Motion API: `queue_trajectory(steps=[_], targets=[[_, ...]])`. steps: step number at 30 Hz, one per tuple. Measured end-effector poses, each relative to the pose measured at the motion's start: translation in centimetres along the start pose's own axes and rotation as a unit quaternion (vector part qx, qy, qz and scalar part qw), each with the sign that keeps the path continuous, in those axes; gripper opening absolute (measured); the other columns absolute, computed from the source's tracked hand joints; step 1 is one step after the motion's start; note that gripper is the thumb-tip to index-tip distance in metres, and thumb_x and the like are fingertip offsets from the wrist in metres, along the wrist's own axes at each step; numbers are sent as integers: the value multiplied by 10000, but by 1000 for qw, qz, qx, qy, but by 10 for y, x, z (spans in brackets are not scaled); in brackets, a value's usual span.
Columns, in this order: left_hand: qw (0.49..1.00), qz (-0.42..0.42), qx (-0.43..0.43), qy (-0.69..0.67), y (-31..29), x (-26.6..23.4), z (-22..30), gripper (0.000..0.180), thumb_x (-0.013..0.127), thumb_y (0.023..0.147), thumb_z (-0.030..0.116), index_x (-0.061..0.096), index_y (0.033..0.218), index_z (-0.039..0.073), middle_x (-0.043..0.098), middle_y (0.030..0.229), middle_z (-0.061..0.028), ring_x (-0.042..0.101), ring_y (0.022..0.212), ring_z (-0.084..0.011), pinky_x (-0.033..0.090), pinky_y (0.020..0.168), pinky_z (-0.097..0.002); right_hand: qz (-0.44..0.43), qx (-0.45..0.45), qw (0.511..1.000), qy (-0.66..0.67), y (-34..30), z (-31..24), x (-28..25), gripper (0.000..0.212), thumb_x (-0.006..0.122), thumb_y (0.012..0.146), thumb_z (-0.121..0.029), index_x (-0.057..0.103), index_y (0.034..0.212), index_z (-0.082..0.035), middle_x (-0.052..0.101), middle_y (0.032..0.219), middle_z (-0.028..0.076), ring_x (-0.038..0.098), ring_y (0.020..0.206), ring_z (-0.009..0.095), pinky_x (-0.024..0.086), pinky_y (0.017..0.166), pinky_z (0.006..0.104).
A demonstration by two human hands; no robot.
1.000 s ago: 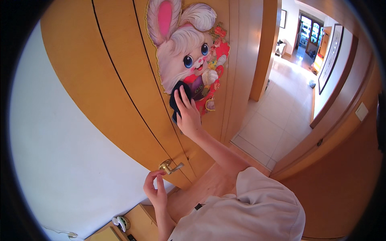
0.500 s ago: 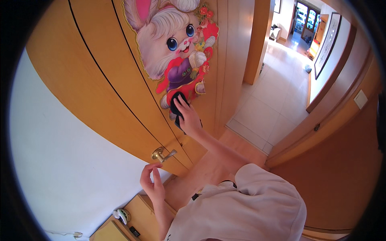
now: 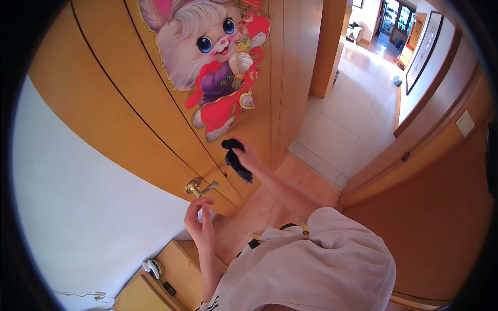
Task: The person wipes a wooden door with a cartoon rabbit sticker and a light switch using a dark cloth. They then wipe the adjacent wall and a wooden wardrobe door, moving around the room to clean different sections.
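Against an orange wooden door (image 3: 104,103) with a rabbit decoration (image 3: 212,57), the right hand (image 3: 248,158) grips a dark cloth (image 3: 234,158) while the left hand (image 3: 199,225), fingers loosely curled and holding nothing, hovers just below the brass handle (image 3: 198,187).

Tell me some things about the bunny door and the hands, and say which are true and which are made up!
1. The right hand holds a dark cloth. True.
2. The cloth is pressed on the bunny picture. False: it is below the picture, against the bare wooden door.
3. The left hand grips the door handle. False: it hangs just under the brass handle, with its fingers loosely curled, not touching it.
4. The bunny wears red and purple clothes. True.
5. The floor of the hallway past the door is pale tile. True.
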State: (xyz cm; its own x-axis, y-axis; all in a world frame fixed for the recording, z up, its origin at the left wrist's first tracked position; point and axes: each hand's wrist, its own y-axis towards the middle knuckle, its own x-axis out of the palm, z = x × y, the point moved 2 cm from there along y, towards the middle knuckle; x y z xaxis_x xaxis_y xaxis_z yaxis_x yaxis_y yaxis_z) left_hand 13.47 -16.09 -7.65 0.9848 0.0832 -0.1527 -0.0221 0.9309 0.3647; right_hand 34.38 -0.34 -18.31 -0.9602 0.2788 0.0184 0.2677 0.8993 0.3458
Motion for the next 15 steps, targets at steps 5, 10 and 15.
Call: queue_trajectory(steps=[5, 10, 15], targets=[[991, -103, -76, -26, 5, 47, -10, 193, 481, 970, 106, 620, 1037, -8, 655, 950, -66, 610, 907, -140, 458, 818, -275, -133, 277, 712, 632, -81, -22, -98, 425, 603, 904, -376, 570, 1131, -18, 647, 1027, 132, 627, 856, 200, 539, 724, 318], [937, -293, -141, -129, -10, 137, -23, 384, 413, 1030, 301, 503, 1280, 25, 614, 1142, -75, 582, 1068, -162, 463, 863, -300, -189, 66, 963, 180, -133, -37, -169, 547, 437, 961, -440, 466, 1306, -18, 593, 1182, 140, 607, 970, 257, 524, 831, 371], [821, -310, -324, -354, -33, 237, -29, 473, 436, 1010, 404, 466, 1338, 65, 550, 1305, -80, 525, 1203, -216, 419, 1004, -382, -153, -8, 987, 45, -129, -111, -230, 454, 423, 954, -299, 458, 1331, -49, 568, 1264, 129, 579, 1097, 254, 492, 932, 390]])
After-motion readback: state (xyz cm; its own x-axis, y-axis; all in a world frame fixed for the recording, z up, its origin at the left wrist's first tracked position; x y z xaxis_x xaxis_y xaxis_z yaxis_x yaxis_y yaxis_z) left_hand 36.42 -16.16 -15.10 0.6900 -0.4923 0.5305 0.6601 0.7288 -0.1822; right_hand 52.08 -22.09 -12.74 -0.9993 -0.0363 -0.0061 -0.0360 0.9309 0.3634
